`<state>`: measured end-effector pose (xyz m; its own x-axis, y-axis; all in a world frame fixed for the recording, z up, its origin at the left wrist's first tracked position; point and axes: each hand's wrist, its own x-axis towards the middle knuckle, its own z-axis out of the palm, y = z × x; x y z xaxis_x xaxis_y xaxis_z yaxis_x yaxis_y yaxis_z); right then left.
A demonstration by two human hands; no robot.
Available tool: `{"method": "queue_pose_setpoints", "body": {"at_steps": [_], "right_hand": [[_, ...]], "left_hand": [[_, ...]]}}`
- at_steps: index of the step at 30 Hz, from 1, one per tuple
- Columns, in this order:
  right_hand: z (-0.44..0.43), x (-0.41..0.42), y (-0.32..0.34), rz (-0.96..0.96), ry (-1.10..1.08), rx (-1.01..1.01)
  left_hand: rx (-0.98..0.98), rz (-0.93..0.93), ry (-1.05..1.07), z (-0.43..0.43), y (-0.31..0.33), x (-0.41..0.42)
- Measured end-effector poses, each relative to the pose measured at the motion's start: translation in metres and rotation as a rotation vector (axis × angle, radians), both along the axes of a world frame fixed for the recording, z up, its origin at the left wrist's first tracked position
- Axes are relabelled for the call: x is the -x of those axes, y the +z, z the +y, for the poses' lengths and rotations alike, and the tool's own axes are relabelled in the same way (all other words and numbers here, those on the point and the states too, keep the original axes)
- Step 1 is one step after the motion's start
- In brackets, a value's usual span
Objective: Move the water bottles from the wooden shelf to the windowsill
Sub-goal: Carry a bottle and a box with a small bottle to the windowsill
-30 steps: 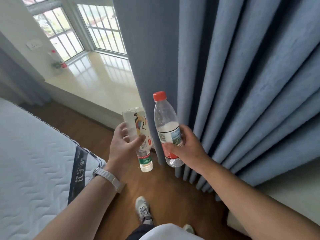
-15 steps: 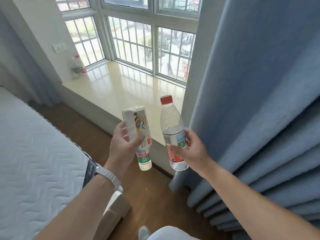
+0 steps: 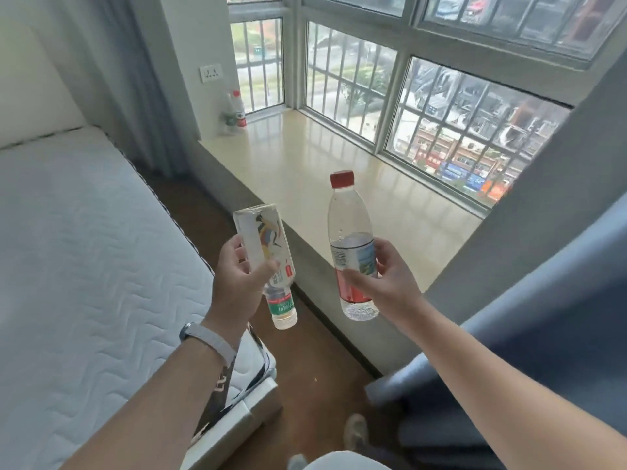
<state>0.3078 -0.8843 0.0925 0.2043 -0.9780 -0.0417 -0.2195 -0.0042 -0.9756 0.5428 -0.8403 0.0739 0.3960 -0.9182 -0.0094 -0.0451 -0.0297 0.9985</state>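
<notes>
Curtain is pretty much out of the way now, only hanging along the right edge, whereas a second ago it filled most of the view and blocked the window. So the person has swung round and closed in, and the whole windowsill is open right in front of them. Left hand is wrapped around the square-ish clear bottle, which is upside down, pale cap pointing at the floor, same as a moment ago. Right hand is closed around the lower half of the red-capped bottle, upright, roughly half full by the look of it. Both are up in the air, near the front edge of the sill but not touching it. Far corner by the wall already has a couple of bottles standing there, so I'd guess this is a later trip and not the first. Wooden shelf isn't in view at all. Carry part looks basically done; what's left is setting them down, and the left one probably needs flipping first or it'll be standing on its cap.
</notes>
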Motion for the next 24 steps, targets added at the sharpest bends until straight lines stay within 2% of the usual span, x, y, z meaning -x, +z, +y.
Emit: {"method": "queue_pose_setpoints", "body": {"at_steps": [11,19,24], "right_hand": [[-0.128,-0.030,-0.021,-0.066,0.082,-0.044],[-0.248,-0.045,-0.006,-0.185,0.163,-0.052],[-0.295,-0.056,0.002,-0.196,0.198,-0.026]], "left_hand": [[-0.045,-0.038,0.129,-0.096,-0.005,-0.022],[-0.022,-0.117,0.158,-0.211,0.010,-0.021],[-0.013,-0.152,0.189,-0.246,0.015,-0.021]]}}
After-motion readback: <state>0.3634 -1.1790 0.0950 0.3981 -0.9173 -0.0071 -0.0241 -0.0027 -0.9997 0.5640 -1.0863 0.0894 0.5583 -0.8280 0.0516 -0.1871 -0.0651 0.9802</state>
